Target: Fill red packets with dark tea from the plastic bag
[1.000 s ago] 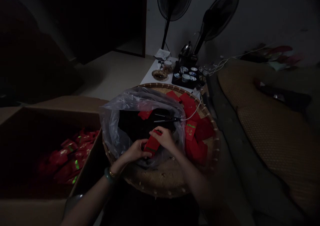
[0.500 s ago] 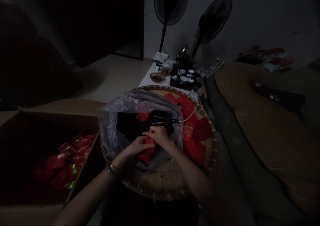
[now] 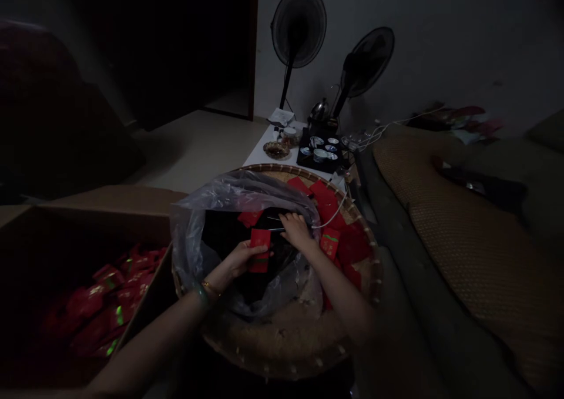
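My left hand holds a small red packet upright over the opening of a clear plastic bag, thumb across its front. Dark contents fill the bag; they are too dim to make out. The fingers of my right hand are curled over a slim black corded tool, which lies across the bag's opening and is partly covered by the hand. Another red packet rests inside the bag just beyond. Bag and tool sit on a round woven bamboo tray.
More red packets lie along the tray's right side, under a white cord. A cardboard box of red packets stands at left. Beyond are a white table with a tea tray, two fans and a woven mat.
My right hand has left the red packet and moved up and right to the black tool. The left hand now holds the packet alone, more upright. The view has tilted slightly up.
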A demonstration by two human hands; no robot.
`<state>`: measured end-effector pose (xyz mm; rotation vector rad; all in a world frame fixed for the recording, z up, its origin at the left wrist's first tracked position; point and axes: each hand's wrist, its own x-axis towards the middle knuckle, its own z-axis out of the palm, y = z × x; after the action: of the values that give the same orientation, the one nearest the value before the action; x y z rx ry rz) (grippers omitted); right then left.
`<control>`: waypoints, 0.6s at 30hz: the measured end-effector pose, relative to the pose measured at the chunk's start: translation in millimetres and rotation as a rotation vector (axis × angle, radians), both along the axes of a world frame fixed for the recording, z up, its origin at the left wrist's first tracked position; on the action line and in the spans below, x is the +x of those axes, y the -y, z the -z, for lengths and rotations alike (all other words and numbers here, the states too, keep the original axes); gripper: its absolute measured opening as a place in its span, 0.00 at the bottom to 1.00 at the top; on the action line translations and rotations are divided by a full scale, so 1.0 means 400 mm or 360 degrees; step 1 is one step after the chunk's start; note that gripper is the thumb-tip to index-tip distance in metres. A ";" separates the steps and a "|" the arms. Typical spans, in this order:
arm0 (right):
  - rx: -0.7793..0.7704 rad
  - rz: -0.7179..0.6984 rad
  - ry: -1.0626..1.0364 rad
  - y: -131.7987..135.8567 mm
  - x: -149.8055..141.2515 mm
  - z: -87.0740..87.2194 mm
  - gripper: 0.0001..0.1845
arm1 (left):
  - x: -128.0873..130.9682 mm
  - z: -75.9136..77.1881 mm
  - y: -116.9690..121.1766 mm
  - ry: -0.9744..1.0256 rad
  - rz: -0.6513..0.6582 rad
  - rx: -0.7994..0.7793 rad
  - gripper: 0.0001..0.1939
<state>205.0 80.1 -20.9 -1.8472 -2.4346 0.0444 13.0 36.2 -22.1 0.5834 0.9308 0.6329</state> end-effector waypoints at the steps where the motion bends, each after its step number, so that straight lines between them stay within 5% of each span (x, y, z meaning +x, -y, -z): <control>1: -0.0005 -0.0021 -0.0006 -0.004 0.004 0.002 0.33 | 0.001 0.008 -0.004 0.0003 0.0003 0.0021 0.24; 9: -0.0404 -0.0240 -0.0940 -0.066 0.091 -0.035 0.29 | 0.005 0.046 -0.033 0.0029 -0.0100 0.0122 0.24; 13: -0.0623 -0.0314 -0.1042 -0.064 0.101 -0.073 0.30 | 0.030 0.043 -0.038 0.0034 -0.0158 0.0187 0.25; 18: -0.0599 -0.0312 -0.1091 -0.035 0.079 -0.099 0.30 | 0.061 0.060 -0.037 -0.0050 -0.0148 0.0409 0.26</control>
<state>236.7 94.2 18.7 -1.3539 -2.1690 1.0228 37.4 51.0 -46.0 0.7835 0.9160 0.8363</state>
